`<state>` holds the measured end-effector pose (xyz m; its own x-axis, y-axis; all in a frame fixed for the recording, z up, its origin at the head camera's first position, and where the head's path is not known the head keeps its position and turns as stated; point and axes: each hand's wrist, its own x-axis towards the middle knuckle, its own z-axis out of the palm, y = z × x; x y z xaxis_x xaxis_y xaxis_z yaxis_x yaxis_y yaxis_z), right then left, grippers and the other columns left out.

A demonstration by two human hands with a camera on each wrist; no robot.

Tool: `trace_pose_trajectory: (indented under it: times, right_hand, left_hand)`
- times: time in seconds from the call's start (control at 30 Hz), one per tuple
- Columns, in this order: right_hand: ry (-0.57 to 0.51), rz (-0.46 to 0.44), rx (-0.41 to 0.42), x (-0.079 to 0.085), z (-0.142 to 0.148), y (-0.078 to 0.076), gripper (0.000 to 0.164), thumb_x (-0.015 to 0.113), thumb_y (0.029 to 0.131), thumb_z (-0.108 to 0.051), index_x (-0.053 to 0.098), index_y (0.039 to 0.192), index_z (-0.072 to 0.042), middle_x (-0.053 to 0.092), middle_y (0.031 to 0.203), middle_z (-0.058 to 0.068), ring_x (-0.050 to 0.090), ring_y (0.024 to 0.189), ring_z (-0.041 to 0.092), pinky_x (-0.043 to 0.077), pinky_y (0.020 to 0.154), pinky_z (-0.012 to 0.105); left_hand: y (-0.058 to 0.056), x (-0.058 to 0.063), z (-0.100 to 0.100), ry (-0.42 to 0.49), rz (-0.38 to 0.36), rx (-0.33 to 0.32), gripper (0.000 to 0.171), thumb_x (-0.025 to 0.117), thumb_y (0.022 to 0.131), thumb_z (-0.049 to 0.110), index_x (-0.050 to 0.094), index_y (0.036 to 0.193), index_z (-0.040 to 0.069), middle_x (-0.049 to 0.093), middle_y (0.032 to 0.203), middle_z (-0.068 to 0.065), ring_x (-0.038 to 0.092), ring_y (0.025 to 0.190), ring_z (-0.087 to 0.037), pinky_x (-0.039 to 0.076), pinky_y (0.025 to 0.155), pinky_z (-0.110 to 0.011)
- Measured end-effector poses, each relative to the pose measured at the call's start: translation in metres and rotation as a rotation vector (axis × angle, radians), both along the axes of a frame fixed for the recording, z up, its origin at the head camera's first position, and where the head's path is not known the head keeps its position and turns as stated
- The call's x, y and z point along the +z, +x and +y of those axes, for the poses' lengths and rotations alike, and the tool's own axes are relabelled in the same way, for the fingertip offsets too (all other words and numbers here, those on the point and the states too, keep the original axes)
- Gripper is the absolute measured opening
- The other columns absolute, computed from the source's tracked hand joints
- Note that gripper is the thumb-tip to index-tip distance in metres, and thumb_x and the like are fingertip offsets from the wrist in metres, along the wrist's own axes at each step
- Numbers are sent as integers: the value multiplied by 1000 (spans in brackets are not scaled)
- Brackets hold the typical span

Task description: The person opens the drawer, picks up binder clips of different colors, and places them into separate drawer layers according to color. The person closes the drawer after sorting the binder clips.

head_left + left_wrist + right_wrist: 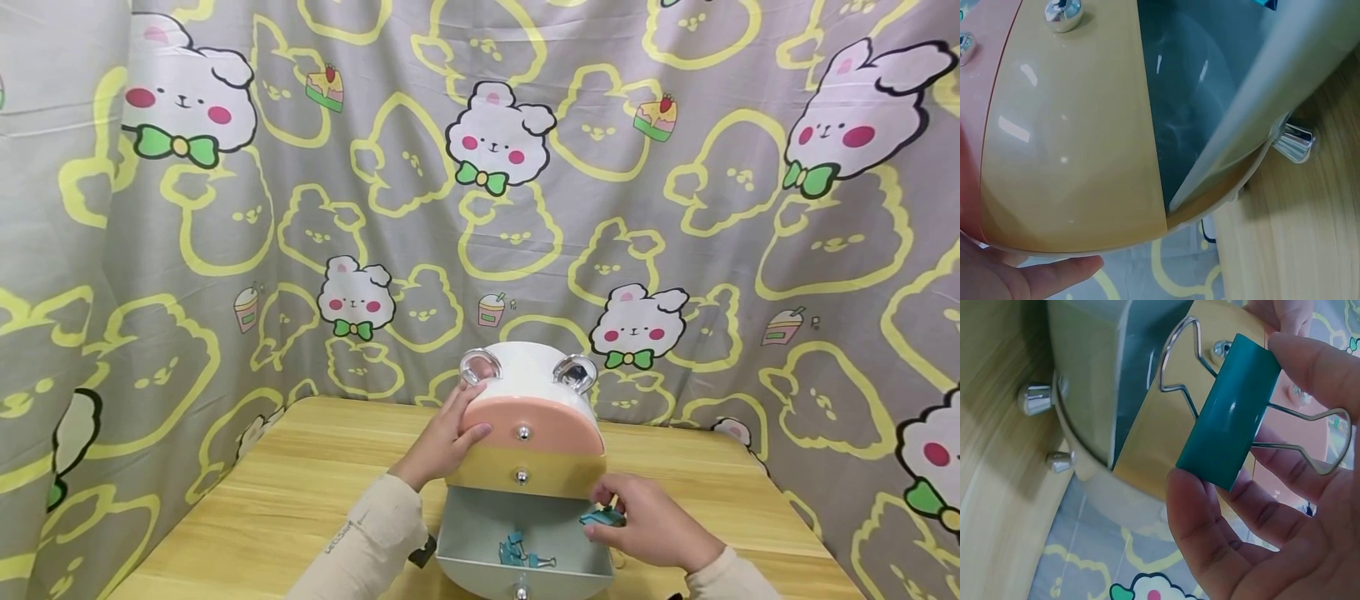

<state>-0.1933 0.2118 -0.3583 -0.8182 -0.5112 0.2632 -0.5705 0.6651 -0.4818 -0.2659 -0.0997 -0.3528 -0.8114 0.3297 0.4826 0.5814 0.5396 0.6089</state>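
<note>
A small animal-shaped desktop drawer cabinet (528, 375) stands on the table, white on top with clear round ears. My left hand (450, 437) rests on its upper left side, fingers straight, thumb against the pink drawer front (555, 423). The grey-green bottom drawer (457, 529) is pulled out and holds several teal binder clips (513, 550). Beside its right wall, my right hand (652, 521) pinches another teal binder clip (1230, 412) by the ends of its body. Both wire handles of that clip are spread apart in the right wrist view.
The yellow middle drawer (480, 468) and the pink one are closed, each with a silver knob. Silver feet (1296, 142) support the cabinet on the wood-grain table (300, 475). A cartoon-print curtain (420, 250) hangs behind and at both sides. A dark object (423, 552) lies left of the open drawer.
</note>
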Motion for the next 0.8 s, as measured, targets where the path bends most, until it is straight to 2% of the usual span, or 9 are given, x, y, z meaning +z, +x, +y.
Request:
trace_pose_trajectory:
  times: [0.37, 0.8]
  right_hand:
    - [-11, -25, 18, 1, -14, -5, 34, 77, 81, -44, 62, 94, -17, 55, 84, -9, 49, 71, 6, 44, 59, 25]
    - [-39, -23, 16, -6, -21, -7, 33, 78, 81, -41, 63, 93, -14, 54, 82, -8, 48, 71, 8, 43, 59, 26]
  left_hand:
    - [0, -1, -3, -9, 20, 3, 62, 63, 95, 30, 35, 150, 20, 26, 155, -17, 41, 129, -45, 34, 100, -64]
    - [-1, -4, -9, -10, -14, 17, 62, 63, 95, 30, 35, 150, 22, 26, 156, -14, 36, 134, -43, 31, 103, -63]
